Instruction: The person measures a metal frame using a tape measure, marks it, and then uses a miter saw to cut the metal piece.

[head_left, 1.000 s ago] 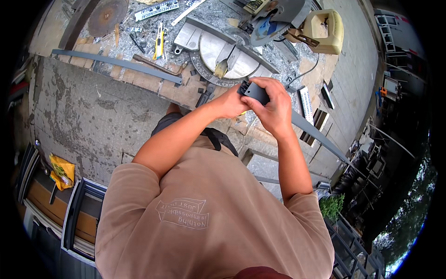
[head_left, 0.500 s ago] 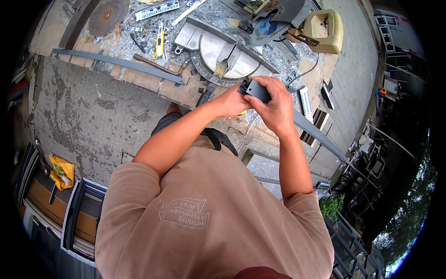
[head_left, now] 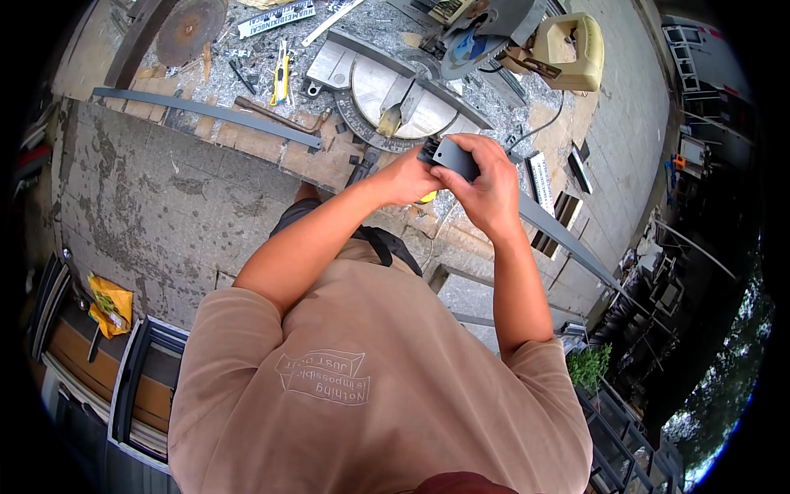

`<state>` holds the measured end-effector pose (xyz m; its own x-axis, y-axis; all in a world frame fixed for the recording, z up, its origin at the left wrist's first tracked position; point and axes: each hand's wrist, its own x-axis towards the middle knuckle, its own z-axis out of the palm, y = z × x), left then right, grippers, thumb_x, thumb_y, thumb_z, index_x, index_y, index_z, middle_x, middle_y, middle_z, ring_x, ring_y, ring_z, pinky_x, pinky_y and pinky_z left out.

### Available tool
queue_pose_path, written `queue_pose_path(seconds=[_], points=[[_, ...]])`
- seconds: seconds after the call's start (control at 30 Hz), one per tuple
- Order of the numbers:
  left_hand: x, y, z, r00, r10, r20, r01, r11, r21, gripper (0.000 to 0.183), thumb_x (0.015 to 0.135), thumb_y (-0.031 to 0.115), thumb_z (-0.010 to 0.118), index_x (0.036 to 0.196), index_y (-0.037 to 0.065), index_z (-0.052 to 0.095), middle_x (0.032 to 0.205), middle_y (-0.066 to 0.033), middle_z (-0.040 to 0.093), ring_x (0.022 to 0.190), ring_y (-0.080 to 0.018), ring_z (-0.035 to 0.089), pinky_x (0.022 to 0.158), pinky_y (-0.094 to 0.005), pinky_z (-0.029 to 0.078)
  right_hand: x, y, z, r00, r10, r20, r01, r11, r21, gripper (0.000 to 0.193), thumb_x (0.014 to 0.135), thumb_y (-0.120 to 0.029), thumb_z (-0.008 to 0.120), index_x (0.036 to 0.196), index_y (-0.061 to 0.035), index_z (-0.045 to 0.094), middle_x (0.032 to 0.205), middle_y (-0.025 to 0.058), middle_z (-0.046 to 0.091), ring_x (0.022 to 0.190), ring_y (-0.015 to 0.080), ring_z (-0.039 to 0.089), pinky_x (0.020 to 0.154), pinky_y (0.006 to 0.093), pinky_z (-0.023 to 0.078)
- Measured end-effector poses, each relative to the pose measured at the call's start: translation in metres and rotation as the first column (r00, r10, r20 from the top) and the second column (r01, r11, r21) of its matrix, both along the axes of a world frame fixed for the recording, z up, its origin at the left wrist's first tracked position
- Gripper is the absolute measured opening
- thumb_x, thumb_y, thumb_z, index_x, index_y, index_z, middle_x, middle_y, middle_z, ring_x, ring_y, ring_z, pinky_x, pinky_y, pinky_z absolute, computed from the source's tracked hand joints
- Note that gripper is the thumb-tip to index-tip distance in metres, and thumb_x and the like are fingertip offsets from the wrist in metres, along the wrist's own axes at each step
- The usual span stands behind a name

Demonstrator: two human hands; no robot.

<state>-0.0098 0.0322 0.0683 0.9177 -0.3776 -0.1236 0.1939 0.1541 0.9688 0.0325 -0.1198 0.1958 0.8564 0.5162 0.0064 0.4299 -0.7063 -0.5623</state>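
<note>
Both of my hands meet in front of the miter saw's round base (head_left: 403,107). A short dark grey metal profile piece (head_left: 454,156), with a small hole in its face, is pinched in my right hand (head_left: 487,177), thumb on the near side. My left hand (head_left: 409,178) closes around the piece's left end, where black slotted parts show; its fingertips are partly hidden. Below the hands a small yellow thing (head_left: 428,198) peeks out, mostly covered. A brush (head_left: 393,117) with a dark handle lies on the saw base.
On the littered workbench lie a yellow utility knife (head_left: 281,74), a bent metal rod (head_left: 280,117) and a long grey strip (head_left: 206,113). The saw blade (head_left: 476,56) is raised beside a cream plastic jug (head_left: 572,53). Another long grey bar (head_left: 568,239) runs off behind my right wrist.
The grey profile piece has shifted very slightly left in my hands, and a little more of the yellow thing shows. Otherwise my hands and the bench look the same.
</note>
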Motion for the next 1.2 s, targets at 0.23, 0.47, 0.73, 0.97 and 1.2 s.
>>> queue_pose_path(seconds=[0.23,0.47,0.73,0.97,1.2], points=[[0.002,0.001,0.004,0.999,-0.014,0.033,0.013,1.000,0.020,0.033,0.099,0.017,0.070,0.129,0.005,0.068,0.122,-0.0128,0.074,0.111,-0.0238,0.070,0.095,-0.0402,0.056,0.002,0.000,-0.004,1.000,-0.015,0.003,0.015,1.000,-0.001,0.046,0.077,-0.021,0.092,0.118,-0.0060,0.076,0.116,0.0141,0.077,0.112,0.0359,0.070,0.101,0.0440,0.055],[0.004,-0.006,0.001,1.000,-0.014,-0.024,0.013,0.999,-0.036,0.030,0.100,0.017,0.069,0.128,0.006,0.068,0.122,-0.0110,0.075,0.110,-0.0209,0.070,0.095,-0.0390,0.057,0.005,0.006,-0.004,0.998,-0.058,-0.025,0.058,0.998,0.001,0.042,0.078,-0.020,0.089,0.115,-0.0050,0.076,0.114,0.0145,0.076,0.112,0.0367,0.070,0.101,0.0444,0.054],[0.006,-0.006,0.004,0.992,-0.024,-0.122,0.021,0.999,-0.024,0.025,0.099,0.011,0.066,0.123,0.003,0.066,0.112,-0.0111,0.075,0.098,-0.0191,0.068,0.083,-0.0400,0.057,0.009,0.015,-0.008,0.999,-0.046,-0.011,0.046,0.999,0.001,0.045,0.080,-0.021,0.090,0.118,-0.0035,0.075,0.114,0.0154,0.076,0.108,0.0357,0.072,0.098,0.0421,0.056],[0.003,-0.013,-0.009,0.996,0.005,-0.088,-0.008,0.999,-0.031,0.021,0.097,0.010,0.069,0.117,0.004,0.065,0.108,-0.0066,0.074,0.100,-0.0153,0.066,0.086,-0.0380,0.058,0.006,0.025,-0.007,0.999,-0.054,-0.010,0.053,0.998,-0.031,0.047,0.078,-0.023,0.091,0.117,-0.0041,0.074,0.111,0.0154,0.075,0.110,0.0372,0.069,0.097,0.0452,0.055],[0.003,-0.011,-0.012,0.994,-0.052,-0.092,0.050,0.999,-0.021,0.020,0.098,0.010,0.067,0.117,0.003,0.065,0.108,-0.0087,0.076,0.100,-0.0168,0.068,0.087,-0.0398,0.058,0.002,0.026,-0.012,0.996,-0.057,0.063,0.060,0.997,-0.054,0.044,0.079,-0.026,0.091,0.113,-0.0044,0.073,0.109,0.0152,0.075,0.107,0.0369,0.070,0.095,0.0456,0.055]])
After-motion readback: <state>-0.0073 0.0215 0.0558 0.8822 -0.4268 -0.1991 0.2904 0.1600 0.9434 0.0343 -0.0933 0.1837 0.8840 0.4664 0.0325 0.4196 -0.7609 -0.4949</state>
